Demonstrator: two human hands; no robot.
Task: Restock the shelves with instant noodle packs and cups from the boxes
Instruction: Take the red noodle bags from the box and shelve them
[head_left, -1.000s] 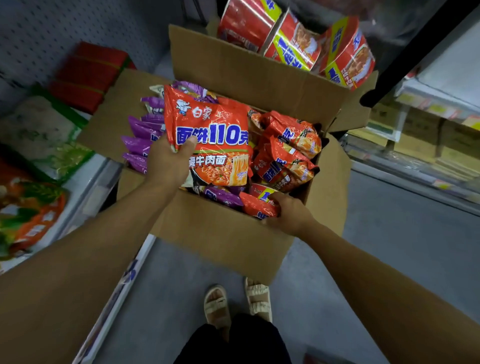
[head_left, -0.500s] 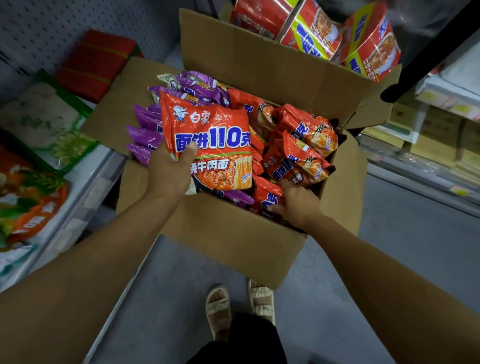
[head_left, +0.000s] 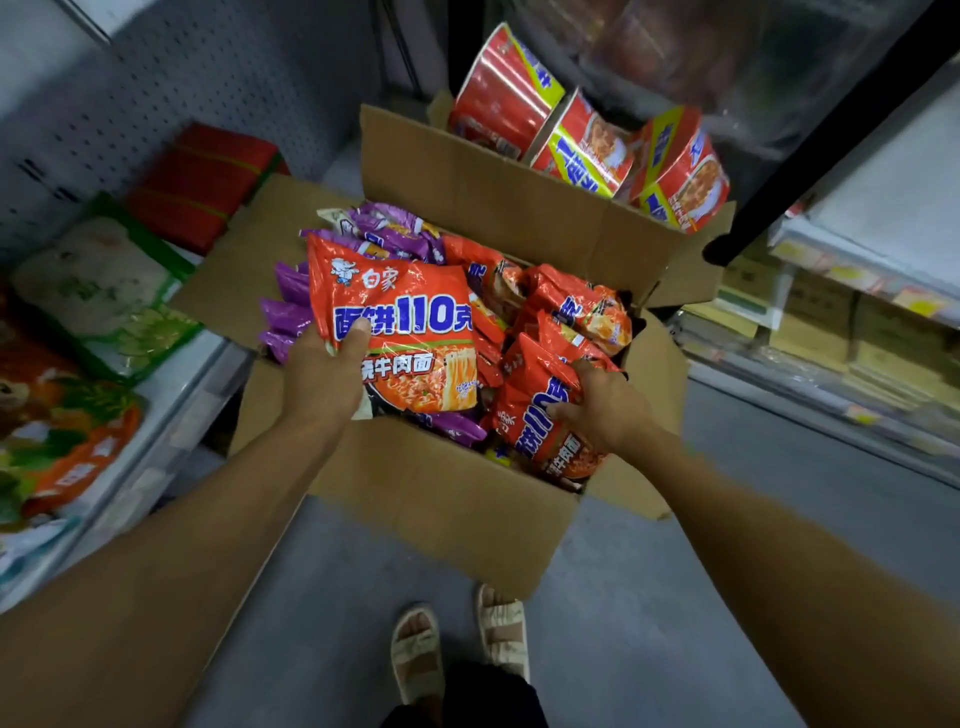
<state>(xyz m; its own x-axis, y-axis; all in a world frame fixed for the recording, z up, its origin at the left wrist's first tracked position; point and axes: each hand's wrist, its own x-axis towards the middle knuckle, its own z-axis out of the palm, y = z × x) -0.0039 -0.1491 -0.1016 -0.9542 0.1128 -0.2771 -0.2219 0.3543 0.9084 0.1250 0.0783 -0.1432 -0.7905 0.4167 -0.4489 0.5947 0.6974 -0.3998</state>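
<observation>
Orange noodle pack (head_left: 400, 332) is up over the open cardboard box (head_left: 441, 499), left hand (head_left: 324, 371) clamped on its edge, thumb on front. Right hand (head_left: 602, 410) fingers grip a second orange pack (head_left: 540, 410) at the box's near corner. Purple packs (head_left: 291, 312) sit inside; red cups (head_left: 587, 140) fill the box behind.

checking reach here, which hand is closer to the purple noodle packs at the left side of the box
Left. The left hand, gripping an orange pack, sits right beside the purple packs; the right hand grips another orange pack at the box's opposite side.
</observation>
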